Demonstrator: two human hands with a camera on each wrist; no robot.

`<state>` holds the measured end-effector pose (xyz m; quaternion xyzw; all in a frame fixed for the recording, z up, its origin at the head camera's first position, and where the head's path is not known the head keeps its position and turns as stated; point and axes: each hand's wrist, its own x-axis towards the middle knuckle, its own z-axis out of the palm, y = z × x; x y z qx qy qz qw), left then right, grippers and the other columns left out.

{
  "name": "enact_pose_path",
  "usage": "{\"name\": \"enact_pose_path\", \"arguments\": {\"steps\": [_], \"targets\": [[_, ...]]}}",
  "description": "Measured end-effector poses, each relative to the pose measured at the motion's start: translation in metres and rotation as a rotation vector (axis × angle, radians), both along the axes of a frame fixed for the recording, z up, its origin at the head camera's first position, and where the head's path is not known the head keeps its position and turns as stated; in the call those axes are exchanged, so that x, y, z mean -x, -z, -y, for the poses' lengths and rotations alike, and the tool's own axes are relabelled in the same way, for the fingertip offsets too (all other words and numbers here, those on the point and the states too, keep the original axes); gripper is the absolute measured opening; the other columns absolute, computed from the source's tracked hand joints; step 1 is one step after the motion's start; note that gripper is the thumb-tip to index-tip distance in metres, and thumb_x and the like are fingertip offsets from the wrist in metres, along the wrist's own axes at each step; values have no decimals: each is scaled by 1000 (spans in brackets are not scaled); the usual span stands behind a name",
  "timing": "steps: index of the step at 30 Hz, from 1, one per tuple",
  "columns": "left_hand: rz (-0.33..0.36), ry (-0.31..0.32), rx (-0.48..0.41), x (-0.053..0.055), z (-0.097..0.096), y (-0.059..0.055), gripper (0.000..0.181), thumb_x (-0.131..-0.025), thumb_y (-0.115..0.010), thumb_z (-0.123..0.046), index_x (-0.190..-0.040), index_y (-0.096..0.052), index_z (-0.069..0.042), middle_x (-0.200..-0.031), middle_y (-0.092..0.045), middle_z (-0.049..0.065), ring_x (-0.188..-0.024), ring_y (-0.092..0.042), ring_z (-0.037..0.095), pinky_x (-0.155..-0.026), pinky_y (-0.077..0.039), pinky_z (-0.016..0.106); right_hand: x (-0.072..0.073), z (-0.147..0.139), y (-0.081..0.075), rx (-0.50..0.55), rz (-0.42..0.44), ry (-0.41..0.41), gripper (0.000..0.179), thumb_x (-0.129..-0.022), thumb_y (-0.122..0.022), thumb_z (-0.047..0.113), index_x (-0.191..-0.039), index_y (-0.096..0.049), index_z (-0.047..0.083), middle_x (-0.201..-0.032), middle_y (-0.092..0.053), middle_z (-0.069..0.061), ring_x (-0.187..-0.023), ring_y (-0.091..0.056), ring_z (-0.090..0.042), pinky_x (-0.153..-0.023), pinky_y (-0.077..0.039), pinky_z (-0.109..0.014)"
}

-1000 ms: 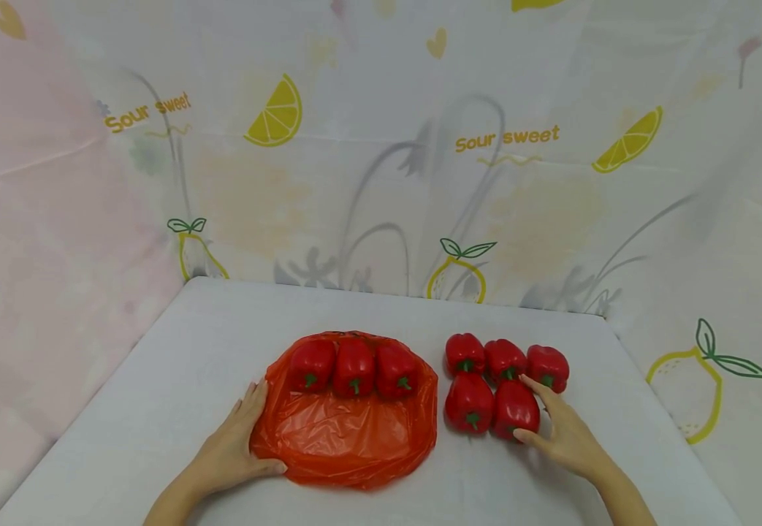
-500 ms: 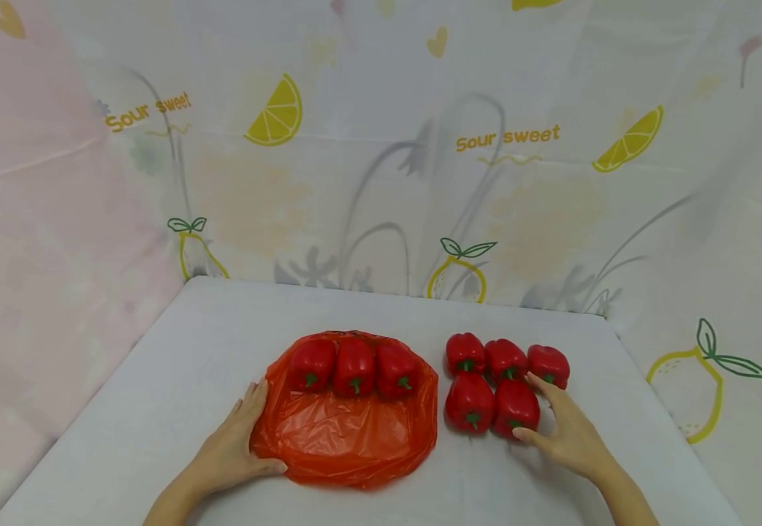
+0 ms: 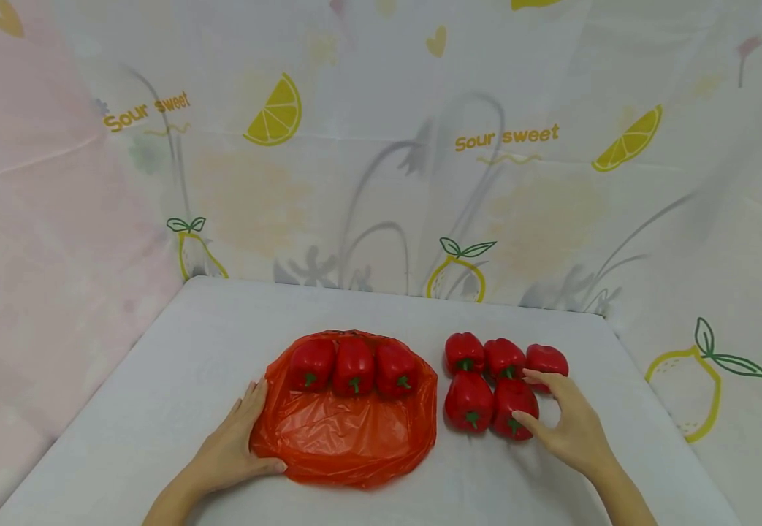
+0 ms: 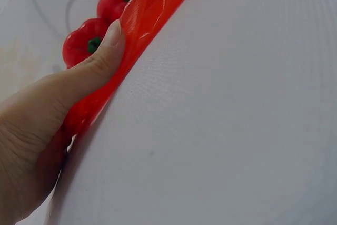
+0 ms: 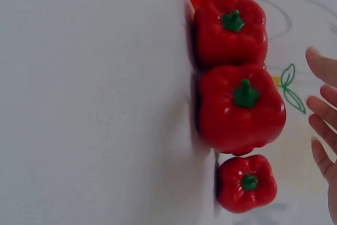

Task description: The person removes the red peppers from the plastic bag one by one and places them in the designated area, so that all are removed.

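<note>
In the head view, an orange-red plastic bag lies spread with its mouth opened out, three red bell peppers lined along its far side. My left hand rests at the bag's left edge, fingers extended, thumb against the plastic in the left wrist view. To the right of the bag, several more red bell peppers stand in two rows. My right hand hovers by the near right pepper, fingers loosely bent and spread. The right wrist view shows that hand apart from this pepper, holding nothing.
The back row holds a left pepper, a middle one and a right one; another pepper stands front left. All are on a white table, with a lemon-printed cloth hanging behind and at the sides.
My right hand has drawn slightly back and up from the near right pepper, its fingertips shifting off it. The left hand, bag and peppers have stayed in place.
</note>
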<state>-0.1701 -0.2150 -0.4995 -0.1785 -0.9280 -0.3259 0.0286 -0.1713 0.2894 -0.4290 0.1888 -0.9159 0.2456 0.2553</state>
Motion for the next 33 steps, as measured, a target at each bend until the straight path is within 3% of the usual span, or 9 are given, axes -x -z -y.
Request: {"name": "enact_pose_path", "arguments": {"steps": [2,5,9,12,17,33], "targets": [[-1,0,1,0,0,0,128,-62,-78,-65,-152,-15,3,-156,-19,23,-144,-11,39,-102,8,3,0,2,-3,21,-47,-29,61,-60,-90,7,-115,-63,4,-109,-65,0,-100,-55,-13,-91,-35,-3],[-4,0,2,0,0,0,128,-63,-78,-65,-152,-16,3,-156,-19,23,-144,-11,39,-102,8,3,0,5,-7,51,-114,-76,49,-62,-87,4,-106,-67,6,-101,-67,1,-95,-56,-10,-91,-35,-3],[-7,0,2,0,0,1,128,-63,-78,-65,-152,-16,3,-156,-19,23,-144,-11,39,-102,8,3,1,6,-10,100,-186,-137,24,-83,-77,29,-92,-70,9,-88,-68,2,-85,-57,-8,-86,-40,-6],[-5,0,1,0,0,0,128,-62,-78,-65,-152,-16,2,-156,-19,23,-144,-12,39,-102,8,3,3,8,-11,127,-247,-171,38,-91,-60,47,-84,-71,11,-81,-67,4,-80,-57,-7,-81,-42,-7],[-11,2,-3,0,0,-1,128,-62,-78,-65,-152,-16,3,-156,-20,23,-144,-12,39,-102,8,3,7,13,-13,144,-342,-207,39,-92,-59,46,-79,-70,11,-76,-66,2,-75,-56,-7,-76,-43,-8],[-44,13,2,0,1,3,128,-63,-77,-66,-152,-16,3,-155,-20,24,-144,-13,39,-103,7,3,4,42,-37,161,-375,-295,41,-93,-59,41,-76,-68,5,-71,-65,-2,-66,-58,-16,-74,-44,-8]]}}
